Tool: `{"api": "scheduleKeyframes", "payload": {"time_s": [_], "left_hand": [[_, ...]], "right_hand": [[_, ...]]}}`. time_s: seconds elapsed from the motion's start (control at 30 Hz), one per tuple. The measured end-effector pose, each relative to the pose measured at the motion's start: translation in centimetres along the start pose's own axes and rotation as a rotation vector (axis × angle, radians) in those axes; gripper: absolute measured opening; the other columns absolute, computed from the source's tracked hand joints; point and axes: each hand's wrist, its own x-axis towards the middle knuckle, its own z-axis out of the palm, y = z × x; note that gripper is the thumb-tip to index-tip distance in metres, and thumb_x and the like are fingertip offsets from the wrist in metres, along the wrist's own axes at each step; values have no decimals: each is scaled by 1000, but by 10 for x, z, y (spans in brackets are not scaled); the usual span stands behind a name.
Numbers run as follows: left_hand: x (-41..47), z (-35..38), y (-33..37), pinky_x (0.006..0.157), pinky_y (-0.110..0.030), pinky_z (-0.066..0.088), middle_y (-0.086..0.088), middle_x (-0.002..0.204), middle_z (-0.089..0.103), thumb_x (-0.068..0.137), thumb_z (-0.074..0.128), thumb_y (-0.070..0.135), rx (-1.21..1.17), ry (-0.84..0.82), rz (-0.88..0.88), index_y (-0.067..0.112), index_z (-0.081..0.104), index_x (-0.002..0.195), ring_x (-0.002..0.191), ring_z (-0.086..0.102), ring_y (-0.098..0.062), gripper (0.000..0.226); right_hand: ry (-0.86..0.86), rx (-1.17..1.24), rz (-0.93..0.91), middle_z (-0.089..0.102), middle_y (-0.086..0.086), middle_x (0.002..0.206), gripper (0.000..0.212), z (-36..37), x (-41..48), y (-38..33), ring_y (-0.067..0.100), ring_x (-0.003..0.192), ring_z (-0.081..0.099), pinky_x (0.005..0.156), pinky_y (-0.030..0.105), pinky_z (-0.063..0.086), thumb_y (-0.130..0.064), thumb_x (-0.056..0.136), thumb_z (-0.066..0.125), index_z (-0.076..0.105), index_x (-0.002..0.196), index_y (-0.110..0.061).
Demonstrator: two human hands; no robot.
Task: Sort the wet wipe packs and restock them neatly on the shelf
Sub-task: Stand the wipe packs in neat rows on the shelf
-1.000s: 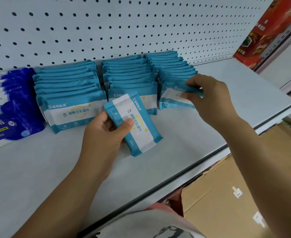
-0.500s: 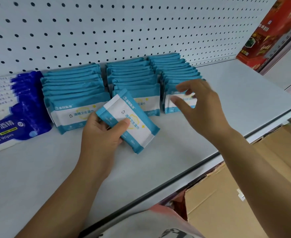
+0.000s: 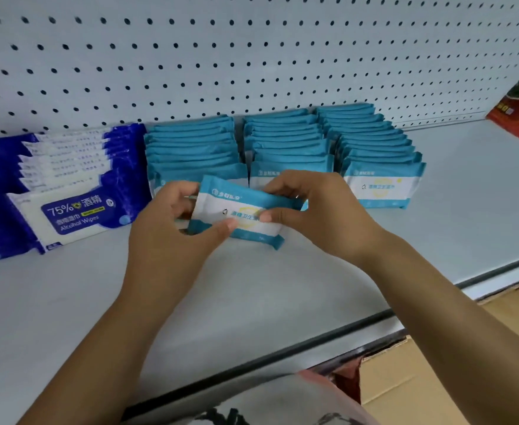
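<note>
Left hand (image 3: pixel 172 228) grips the near-left end of the teal wipe pack (image 3: pixel 240 210), thumb curled over the printed face. Right hand (image 3: pixel 322 216) pinches the opposite end, thumb on the face and fingers curled over the top edge. The pack is held tilted between both hands, just above the shelf (image 3: pixel 252 286) and in front of the left teal row (image 3: pixel 191 145) and middle teal row (image 3: pixel 286 139).

Assessment: the pack is being squared for placement at a row front, though which row cannot be told.

Recommended: level it, keep the label forward, seat the lower edge first, then lean it flush against the front pack. Press lightly, as the rows look liable to slump. Keep it clear of the dark blue alcohol wipes (image 3: pixel 68 191) at left.
</note>
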Motion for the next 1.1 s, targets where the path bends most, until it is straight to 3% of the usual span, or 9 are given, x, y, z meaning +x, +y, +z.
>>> {"api": "scheduleKeyframes", "payload": {"time_s": [0.07, 0.17, 0.33, 0.47, 0.57, 0.67, 0.77, 0.9, 1.1], "left_hand": [[5, -12, -5, 77, -20, 53, 12, 106, 67, 72, 91, 36, 235, 49, 75, 37, 57, 116, 96, 64, -4, 55], [17, -21, -13, 89, -44, 50, 5, 105, 51, 66, 93, 42, 546, 101, 155, 30, 53, 132, 102, 54, -22, 78], [32, -26, -24, 85, -47, 37, -10, 104, 59, 65, 95, 39, 900, 207, 310, 12, 62, 114, 106, 45, -34, 65], [43, -31, -19, 110, -50, 23, -12, 152, 43, 62, 91, 50, 935, 93, 377, 12, 55, 136, 142, 29, -33, 91], [59, -33, -8, 126, -43, -3, -4, 170, 21, 74, 77, 65, 1042, -122, 450, 14, 26, 160, 159, 1, -21, 113], [80, -31, 0, 128, -41, -8, -3, 173, 0, 85, 63, 71, 1171, -241, 412, 14, 1, 164, 158, -14, -19, 115], [97, -28, 4, 129, -41, -4, -4, 173, -3, 89, 58, 70, 1210, -341, 357, 14, -7, 163, 159, -9, -20, 113], [101, -18, 4, 129, -44, -3, -9, 173, -5, 99, 50, 60, 1283, -400, 432, 15, -8, 163, 159, -7, -24, 97], [99, -17, 3, 128, -43, -7, -9, 171, -18, 87, 52, 78, 1286, -421, 387, 19, -16, 162, 158, -16, -32, 117]], "right_hand": [[-11, -66, -117, 71, -8, 92, 24, 10, 16, -5, 8, 83, 60, 75, 23, 48, -27, 81, 83, 73, 102, -19], [-18, -142, -255, 69, -4, 94, 25, 27, 36, -8, 11, 86, 55, 76, 28, 45, -29, 82, 81, 72, 102, -17], [128, -280, -400, 68, 5, 105, 44, 36, 51, -2, 27, 99, 57, 84, 45, 49, -30, 74, 86, 71, 109, -9], [48, -477, -340, 51, 7, 142, 90, 26, 49, -1, 30, 130, 45, 105, 50, 39, -61, 67, 82, 55, 137, -12], [-58, -637, -288, 31, 8, 160, 104, 27, 51, -4, 28, 146, 28, 120, 45, 19, -75, 74, 63, 35, 152, -12], [-72, -732, -295, 29, 7, 162, 101, 31, 63, -6, 25, 149, 25, 123, 39, 8, -68, 80, 65, 29, 155, -11], [-88, -758, -283, 40, 4, 157, 98, 29, 78, -7, 24, 144, 34, 117, 40, 23, -66, 79, 68, 33, 154, -13], [-65, -731, -259, 48, 3, 150, 96, 24, 87, -3, 23, 141, 39, 113, 40, 28, -64, 75, 73, 39, 150, -14], [-91, -595, -273, 26, 2, 163, 115, -4, 60, 18, 24, 150, 22, 122, 44, 22, -76, 66, 67, 28, 156, -17]]}}
